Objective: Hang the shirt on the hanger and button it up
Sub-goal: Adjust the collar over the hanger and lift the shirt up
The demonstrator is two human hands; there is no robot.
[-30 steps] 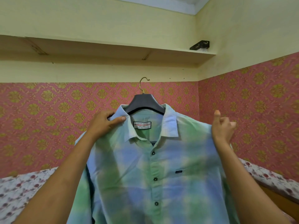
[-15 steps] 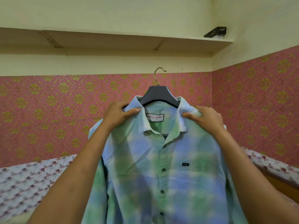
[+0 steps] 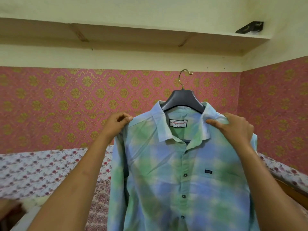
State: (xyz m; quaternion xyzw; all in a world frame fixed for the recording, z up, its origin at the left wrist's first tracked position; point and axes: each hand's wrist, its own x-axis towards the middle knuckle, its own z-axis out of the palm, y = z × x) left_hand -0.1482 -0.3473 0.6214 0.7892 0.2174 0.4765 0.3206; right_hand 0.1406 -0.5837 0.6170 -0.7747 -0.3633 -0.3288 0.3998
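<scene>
green-and-blue checked cotton shirt hangs on a dark grey plastic hanger with a brass hook, held up in mid-air; the hook catches on nothing visible. front placket closed down the dark buttons in view, collar open at the very top, white neck label showing.

left hand grip: fingers curled and pinched on the shirt's shoulder seam, at the outer edge of the cloth. right hand grip: clenched on a bunched fold of shirt just beside the collar, thumb pressing the fabric, wrinkles gathering under it. hanger neck rises between the two grips, above both.

behind the grips: pink wallpaper with gold floral medallions, cream wall above it, a cream shelf high overhead carrying a small black object at its far end. below the left grip and forearm, a bed with floral printed sheet. both forearms cross the lower frame and hide part of the shirt's sleeves.
</scene>
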